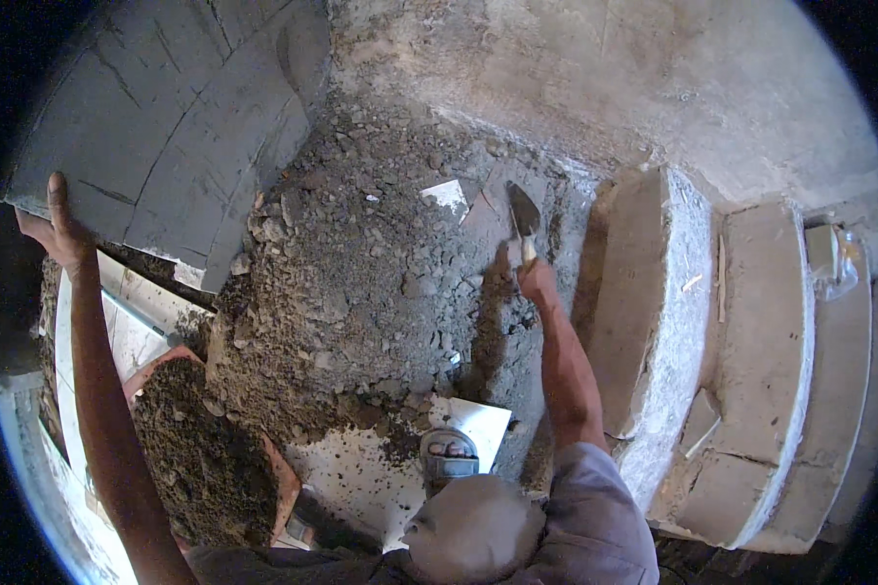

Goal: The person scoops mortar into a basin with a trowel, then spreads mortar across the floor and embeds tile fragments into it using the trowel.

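Observation:
My right hand is closed around the pale handle of a pointed trowel. The trowel's dark blade points away from me, over grey rubble and beside a flat reddish tile piece. At the far left my left hand grips the near edge of a grey mortar-coated slab with scored lines. Its thumb lies on the slab's face, and its other fingers are partly hidden. A white shard lies on the rubble left of the trowel.
Loose rubble fills the middle. Concrete steps rise at the right, with a plastic bag on them. A rough wall stands behind. Dark wet mortar lies at lower left. My sandalled foot stands by white tile.

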`<state>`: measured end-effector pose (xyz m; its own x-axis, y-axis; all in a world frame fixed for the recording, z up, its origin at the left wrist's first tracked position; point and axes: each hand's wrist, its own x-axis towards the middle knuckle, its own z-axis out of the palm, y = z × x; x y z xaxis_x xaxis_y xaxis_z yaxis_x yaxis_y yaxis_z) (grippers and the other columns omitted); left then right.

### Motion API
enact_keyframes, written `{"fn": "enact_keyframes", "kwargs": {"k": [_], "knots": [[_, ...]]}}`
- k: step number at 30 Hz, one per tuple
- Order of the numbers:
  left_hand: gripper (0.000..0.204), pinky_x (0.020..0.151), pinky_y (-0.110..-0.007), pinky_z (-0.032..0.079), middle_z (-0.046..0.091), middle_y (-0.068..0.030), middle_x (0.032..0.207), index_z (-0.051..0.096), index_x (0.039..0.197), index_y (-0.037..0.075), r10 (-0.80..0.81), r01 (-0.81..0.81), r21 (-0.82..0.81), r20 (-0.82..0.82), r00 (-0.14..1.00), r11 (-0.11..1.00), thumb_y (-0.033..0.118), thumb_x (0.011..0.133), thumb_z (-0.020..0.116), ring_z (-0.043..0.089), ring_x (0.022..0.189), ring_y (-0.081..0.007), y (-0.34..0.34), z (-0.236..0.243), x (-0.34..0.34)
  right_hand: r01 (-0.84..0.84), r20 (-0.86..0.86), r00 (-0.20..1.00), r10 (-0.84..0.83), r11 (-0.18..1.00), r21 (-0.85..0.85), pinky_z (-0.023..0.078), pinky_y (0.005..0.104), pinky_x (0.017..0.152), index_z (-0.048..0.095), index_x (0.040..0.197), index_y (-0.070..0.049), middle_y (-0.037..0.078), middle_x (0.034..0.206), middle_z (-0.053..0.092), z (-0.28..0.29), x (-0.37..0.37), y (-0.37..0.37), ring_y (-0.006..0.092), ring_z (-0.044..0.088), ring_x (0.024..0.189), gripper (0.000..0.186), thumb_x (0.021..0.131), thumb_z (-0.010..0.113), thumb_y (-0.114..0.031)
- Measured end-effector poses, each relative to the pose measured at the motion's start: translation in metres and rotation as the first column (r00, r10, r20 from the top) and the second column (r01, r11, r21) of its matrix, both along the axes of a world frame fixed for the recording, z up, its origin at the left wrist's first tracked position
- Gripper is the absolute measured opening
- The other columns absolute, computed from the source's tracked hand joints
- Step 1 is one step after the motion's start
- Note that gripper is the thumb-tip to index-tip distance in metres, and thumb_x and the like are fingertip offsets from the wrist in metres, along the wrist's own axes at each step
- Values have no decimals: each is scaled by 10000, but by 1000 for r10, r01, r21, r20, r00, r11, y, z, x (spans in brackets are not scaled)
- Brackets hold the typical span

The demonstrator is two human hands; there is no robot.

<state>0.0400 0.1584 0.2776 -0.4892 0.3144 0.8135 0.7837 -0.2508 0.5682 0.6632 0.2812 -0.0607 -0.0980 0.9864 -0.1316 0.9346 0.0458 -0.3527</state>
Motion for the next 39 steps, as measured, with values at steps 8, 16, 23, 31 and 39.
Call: {"fn": "enact_keyframes", "kwargs": {"k": [8, 16, 23, 31, 39], "knots": [[735, 917, -358, 308, 376, -182, 1174, 250, 1245, -42, -88, 86, -50, -38, 995, 995, 323, 740, 641, 410, 1043, -253, -6, 9, -3, 15, -32, 999, -11, 994, 112, 446, 473, 623, 484, 908, -27, 222, 757, 583, 46, -48, 23, 416, 560, 724, 296, 747, 542, -270], [591, 856, -355, 347, 469, -154, 1058, 375, 1144, -51, -32, 30, 145, 11, 999, 989, 296, 743, 638, 464, 942, -236, 3, 7, 16, -255, 265, 923, 280, 959, -127, 467, 426, 687, 548, 989, -75, 188, 828, 608, 50, -26, 69, 355, 586, 779, 342, 719, 557, -286], [666, 865, -366, 345, 447, -173, 1075, 339, 1174, -48, 0, -11, 136, 84, 996, 991, 341, 728, 645, 459, 954, -255, 4, 3, 22, -317, 194, 925, 328, 945, -86, 465, 426, 683, 559, 995, -72, 206, 840, 598, 93, -2, 65, 364, 579, 797, 356, 725, 576, -304], [725, 892, -370, 318, 395, -176, 1127, 290, 1214, -42, -24, 22, -32, -42, 999, 999, 354, 725, 648, 413, 1016, -253, -8, 8, 7, -90, -266, 946, 187, 937, 338, 450, 491, 658, 442, 1061, -22, 227, 812, 584, 144, -123, -4, 423, 561, 739, 400, 816, 489, -335], [744, 943, -373, 275, 373, -171, 1154, 242, 1249, -36, -51, 56, 86, -65, 997, 995, 330, 739, 642, 387, 1060, -251, 6, 4, -2, -59, 146, 986, 78, 990, -129, 431, 501, 637, 376, 1050, -14, 277, 822, 558, 16, -60, -9, 435, 551, 753, 386, 814, 499, -293]]}}
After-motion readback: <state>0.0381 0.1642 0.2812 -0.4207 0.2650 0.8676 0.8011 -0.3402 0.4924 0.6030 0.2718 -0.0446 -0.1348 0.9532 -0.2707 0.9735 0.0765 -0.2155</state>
